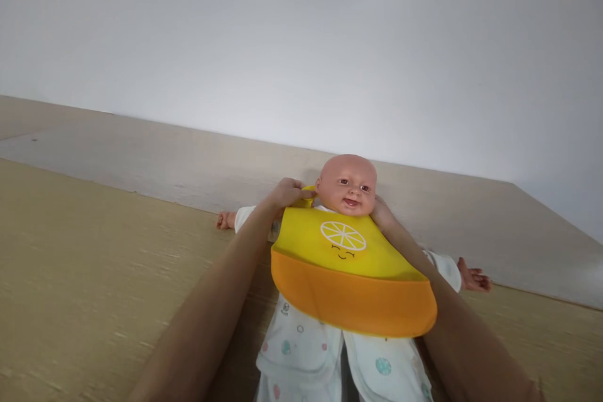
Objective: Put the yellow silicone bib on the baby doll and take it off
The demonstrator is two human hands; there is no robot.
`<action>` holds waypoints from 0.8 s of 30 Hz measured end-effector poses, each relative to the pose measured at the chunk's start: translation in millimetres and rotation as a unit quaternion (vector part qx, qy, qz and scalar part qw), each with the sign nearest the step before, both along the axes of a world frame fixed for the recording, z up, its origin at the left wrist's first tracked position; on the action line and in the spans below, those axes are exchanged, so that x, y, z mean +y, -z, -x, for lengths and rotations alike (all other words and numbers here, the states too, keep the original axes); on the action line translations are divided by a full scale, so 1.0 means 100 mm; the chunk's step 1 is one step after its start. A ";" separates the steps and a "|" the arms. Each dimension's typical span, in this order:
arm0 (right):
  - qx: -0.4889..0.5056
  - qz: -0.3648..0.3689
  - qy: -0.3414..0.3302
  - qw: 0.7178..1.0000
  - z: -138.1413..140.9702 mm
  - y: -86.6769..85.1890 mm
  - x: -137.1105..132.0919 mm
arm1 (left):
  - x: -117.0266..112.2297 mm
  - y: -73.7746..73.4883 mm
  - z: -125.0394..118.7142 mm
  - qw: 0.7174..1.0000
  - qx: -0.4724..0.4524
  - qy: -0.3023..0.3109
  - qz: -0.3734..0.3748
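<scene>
A baby doll in white patterned clothes lies on its back on a wooden table. A yellow bib with an orange pocket and a lemon-slice drawing rests on its chest. My left hand is closed on the bib's yellow neck strap beside the doll's ear. On the other side of the doll's neck is my right hand; the doll's head and the bib hide its fingers. Both my forearms run along the doll's sides.
The doll's arms are spread out, one hand to the left, the other hand to the right. A lighter board lies behind the doll, against a white wall.
</scene>
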State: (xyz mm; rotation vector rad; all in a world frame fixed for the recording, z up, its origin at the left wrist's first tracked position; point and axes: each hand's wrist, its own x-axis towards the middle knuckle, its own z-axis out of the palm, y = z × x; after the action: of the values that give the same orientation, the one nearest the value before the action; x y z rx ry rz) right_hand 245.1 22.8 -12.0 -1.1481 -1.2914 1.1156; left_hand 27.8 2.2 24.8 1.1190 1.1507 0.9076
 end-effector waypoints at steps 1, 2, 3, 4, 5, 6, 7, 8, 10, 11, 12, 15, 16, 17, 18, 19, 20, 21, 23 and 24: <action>0.005 0.005 0.000 1.000 0.00 -0.01 0.00 | 0.00 0.00 0.01 1.000 0.025 -0.015 -0.002; 0.009 0.011 0.001 1.000 0.01 -0.01 -0.01 | 0.00 0.00 0.02 0.998 0.052 -0.026 -0.006; 0.014 0.015 0.001 1.000 0.01 -0.02 -0.01 | 0.00 0.00 0.03 0.996 0.080 -0.029 -0.011; 0.016 0.018 0.002 1.000 0.02 -0.02 -0.01 | 0.01 0.02 0.04 0.994 0.106 -0.031 -0.014; 0.020 0.021 0.003 1.000 0.02 -0.02 -0.01 | 0.02 0.03 0.05 0.992 0.125 -0.031 -0.016; 0.028 0.025 0.004 0.999 0.02 -0.03 -0.01 | 0.04 0.05 0.05 0.991 0.133 -0.027 -0.015; 0.040 0.031 0.003 0.999 0.02 -0.03 -0.01 | 0.05 0.07 0.06 0.991 0.131 -0.023 -0.012; 0.055 0.039 0.000 0.998 0.02 -0.03 -0.01 | 0.06 0.09 0.07 0.992 0.121 -0.018 -0.007; 0.084 0.057 -0.010 0.995 0.02 -0.04 -0.01 | 0.08 0.12 0.09 0.994 0.105 -0.008 0.002; 0.091 0.062 -0.014 0.994 0.02 -0.04 -0.01 | 0.08 0.13 0.09 0.994 0.110 -0.008 0.004; 0.092 0.064 -0.017 0.994 0.02 -0.04 -0.01 | 0.08 0.13 0.10 0.991 0.131 -0.011 0.000; 0.085 0.063 -0.021 0.994 0.02 -0.06 -0.02 | 0.06 0.12 0.12 0.975 0.220 -0.019 -0.037; 0.083 0.062 -0.021 0.994 0.02 -0.06 -0.02 | 0.05 0.10 0.13 0.969 0.241 -0.022 -0.050; 0.080 0.061 -0.018 0.995 0.02 -0.07 -0.02 | 0.04 0.09 0.13 0.965 0.256 -0.025 -0.060; 0.075 0.059 -0.015 0.995 0.02 -0.07 -0.02 | 0.04 0.08 0.13 0.961 0.266 -0.026 -0.067; 0.067 0.058 -0.011 0.996 0.01 -0.07 -0.03 | 0.03 0.06 0.13 0.958 0.275 -0.027 -0.071; 0.059 0.057 -0.009 0.997 0.01 -0.07 -0.03 | 0.02 0.05 0.13 0.955 0.285 -0.026 -0.073; 0.052 0.058 -0.009 0.997 0.01 -0.07 -0.03 | 0.02 0.03 0.12 0.953 0.294 -0.023 -0.074; 0.048 0.064 -0.013 0.997 0.01 -0.07 -0.03 | 0.02 0.01 0.12 0.950 0.303 -0.016 -0.077; 0.050 0.066 -0.014 0.996 0.01 -0.06 -0.03 | 0.02 0.00 0.12 0.950 0.303 -0.016 -0.079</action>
State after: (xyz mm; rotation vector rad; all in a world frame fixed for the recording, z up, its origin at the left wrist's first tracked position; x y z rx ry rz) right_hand 243.9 20.0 -5.9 -1.1591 -1.1748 1.2786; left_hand 16.1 4.5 24.8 1.5782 1.6149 0.7028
